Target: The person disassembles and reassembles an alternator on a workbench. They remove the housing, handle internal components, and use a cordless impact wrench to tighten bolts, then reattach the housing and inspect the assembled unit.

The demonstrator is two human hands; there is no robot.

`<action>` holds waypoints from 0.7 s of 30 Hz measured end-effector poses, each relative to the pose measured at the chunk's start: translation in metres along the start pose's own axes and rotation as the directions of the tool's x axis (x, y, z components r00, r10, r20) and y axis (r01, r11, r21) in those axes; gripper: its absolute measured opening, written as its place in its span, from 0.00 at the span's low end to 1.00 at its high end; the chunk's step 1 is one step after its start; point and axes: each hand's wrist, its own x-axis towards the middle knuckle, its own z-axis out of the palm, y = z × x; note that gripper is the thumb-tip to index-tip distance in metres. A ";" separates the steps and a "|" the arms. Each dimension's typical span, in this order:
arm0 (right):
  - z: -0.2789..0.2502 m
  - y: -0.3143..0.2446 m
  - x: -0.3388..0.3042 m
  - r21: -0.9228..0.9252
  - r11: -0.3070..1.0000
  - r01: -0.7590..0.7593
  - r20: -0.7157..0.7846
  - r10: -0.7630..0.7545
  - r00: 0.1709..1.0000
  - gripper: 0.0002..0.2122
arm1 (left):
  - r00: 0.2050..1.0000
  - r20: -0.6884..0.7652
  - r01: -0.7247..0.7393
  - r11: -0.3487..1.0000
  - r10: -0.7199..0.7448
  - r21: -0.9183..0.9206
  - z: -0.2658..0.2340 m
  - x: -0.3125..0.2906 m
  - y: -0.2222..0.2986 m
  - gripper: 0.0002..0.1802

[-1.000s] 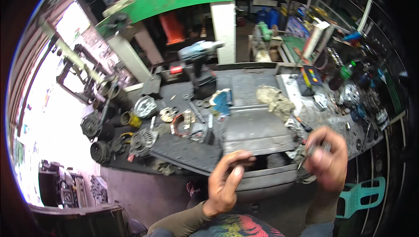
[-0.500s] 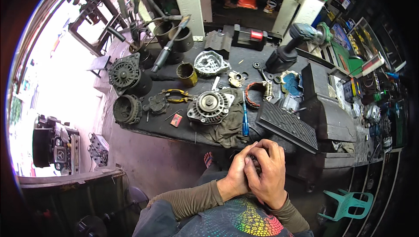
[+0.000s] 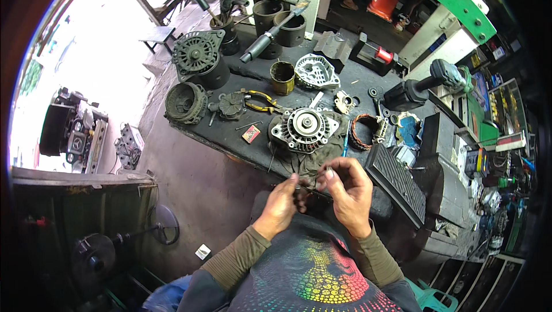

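Note:
My left hand (image 3: 278,207) is closed in front of the bench, and a small dark part (image 3: 299,198) shows at its fingertips; its kind I cannot make out. Beside it, my right hand (image 3: 351,194) is pinched, thumb against forefinger, and whatever it holds is too small to name. Just beyond both hands an alternator (image 3: 306,125) lies pulley side up on a crumpled dark cloth (image 3: 310,165). A blue screwdriver (image 3: 345,144) is to its right, partly hidden. Yellow-handled pliers (image 3: 261,100) and a small red box (image 3: 251,134) lie to its left.
A grooved black plate (image 3: 397,184) juts past the bench edge at right. Behind stand a cordless impact wrench (image 3: 411,91), a coil-wound stator ring (image 3: 363,132), a silver housing (image 3: 317,72) and a yellow can (image 3: 282,79). Another alternator (image 3: 197,52) stands at the far left.
My hands, clasped together around a dark part before, have come apart. The left keeps a dark part at its fingers while the right is raised in a pinch. My view has shifted left.

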 end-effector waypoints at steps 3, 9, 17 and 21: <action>0.005 0.026 0.035 -0.323 0.943 0.085 0.017 -0.084 0.996 0.05 | 0.984 -0.099 -0.142 0.987 0.148 0.069 -0.032 0.001 0.006 0.17; 0.025 0.075 0.066 -0.237 0.965 0.112 -0.109 -0.141 0.984 0.07 | 0.985 0.018 -0.168 0.984 0.170 -0.052 -0.077 0.013 0.055 0.11; 0.053 0.069 0.062 -0.587 0.801 0.117 -0.118 -0.227 0.967 0.08 | 0.970 0.166 -0.208 0.956 0.175 0.205 -0.100 0.047 0.131 0.20; 0.067 0.060 0.059 -0.730 0.657 0.186 -0.046 -0.318 0.947 0.10 | 0.967 0.221 -0.188 0.936 0.124 0.299 -0.106 0.071 0.158 0.19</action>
